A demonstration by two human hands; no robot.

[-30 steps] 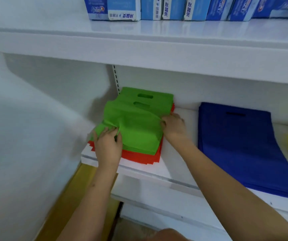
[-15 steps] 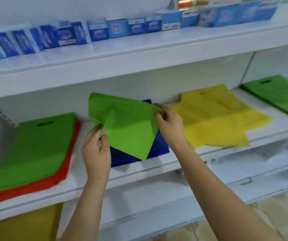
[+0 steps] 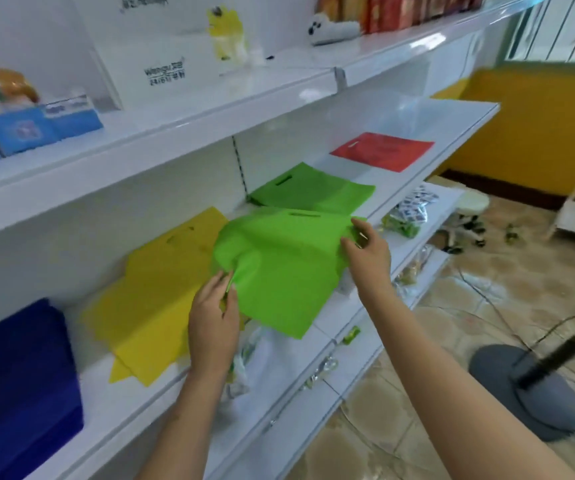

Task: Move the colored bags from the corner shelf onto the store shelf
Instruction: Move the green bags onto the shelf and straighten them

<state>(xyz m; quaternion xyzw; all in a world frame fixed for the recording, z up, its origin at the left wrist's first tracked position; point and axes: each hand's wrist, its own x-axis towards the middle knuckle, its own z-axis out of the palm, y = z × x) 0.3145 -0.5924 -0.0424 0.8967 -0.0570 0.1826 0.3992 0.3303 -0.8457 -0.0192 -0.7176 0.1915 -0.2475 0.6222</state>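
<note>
I hold a green bag point(image 3: 279, 265) in the air in front of the white store shelf point(image 3: 452, 140). My left hand point(image 3: 214, 317) pinches its lower left edge. My right hand point(image 3: 365, 252) pinches its right edge. The bag hangs over the shelf's front edge, just before a green bag stack point(image 3: 310, 192) that lies flat on the shelf. Left of it lie yellow bags point(image 3: 154, 292) and a blue bag stack point(image 3: 19, 386). A red bag point(image 3: 383, 150) lies further right on the same shelf.
Blue boxes point(image 3: 29, 129) and a white sign point(image 3: 161, 64) stand on the shelf above. Packets point(image 3: 407, 216) sit on the lower shelves. A grey fan base point(image 3: 528, 389) and cables lie on the tiled floor at right. A yellow wall point(image 3: 539, 133) closes the far end.
I have carried the green bag to the right along the shelf, past the blue and yellow bags, to the green stack. Both hands keep their hold on it. The corner shelf has left view.
</note>
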